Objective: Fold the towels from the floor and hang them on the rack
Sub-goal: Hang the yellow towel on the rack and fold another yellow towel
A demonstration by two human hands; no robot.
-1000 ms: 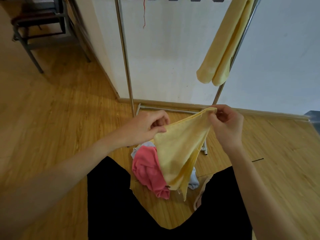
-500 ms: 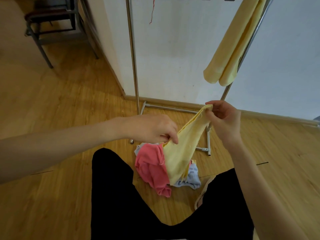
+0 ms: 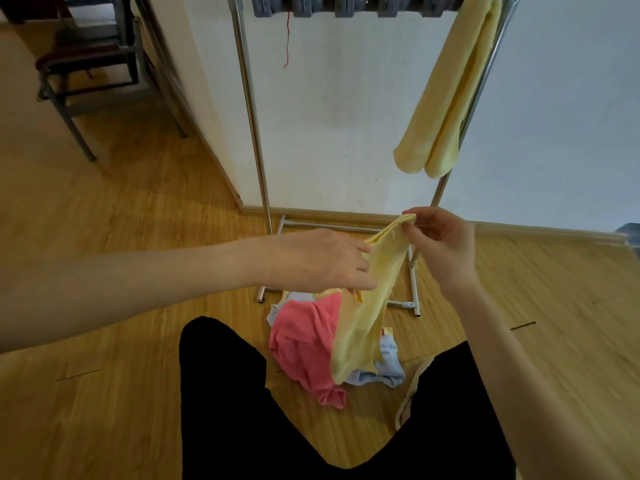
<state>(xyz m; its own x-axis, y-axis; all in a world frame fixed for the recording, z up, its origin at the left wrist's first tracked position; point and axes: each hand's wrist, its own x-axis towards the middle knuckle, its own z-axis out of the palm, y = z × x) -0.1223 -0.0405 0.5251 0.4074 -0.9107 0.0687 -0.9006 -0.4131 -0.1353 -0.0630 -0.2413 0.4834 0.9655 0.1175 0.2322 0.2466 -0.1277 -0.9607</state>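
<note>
A yellow towel [image 3: 367, 317] hangs long and narrow from my right hand [image 3: 441, 247], which pinches its top corner. My left hand [image 3: 325, 261] lies flat against the towel's left edge with the fingers stretched out, touching the cloth a little below that corner. Under the towel, on the wooden floor, lies a heap with a pink towel [image 3: 304, 344] and a light blue towel [image 3: 388, 368]. The metal rack [image 3: 251, 109] stands against the white wall. Another yellow towel [image 3: 446, 95] hangs folded over the rack's top bar at the right.
Grey clips [image 3: 346, 3] line the rack's top bar, with a red thread [image 3: 286, 39] dangling. The rack's foot bars [image 3: 414, 282] lie on the floor just behind the heap. A dark metal chair [image 3: 86, 67] stands at the back left. My legs in black fill the foreground.
The towel went from spread between both hands to a narrow hanging strip. My left hand let go of its corner and slid right along the edge, toward my right hand.
</note>
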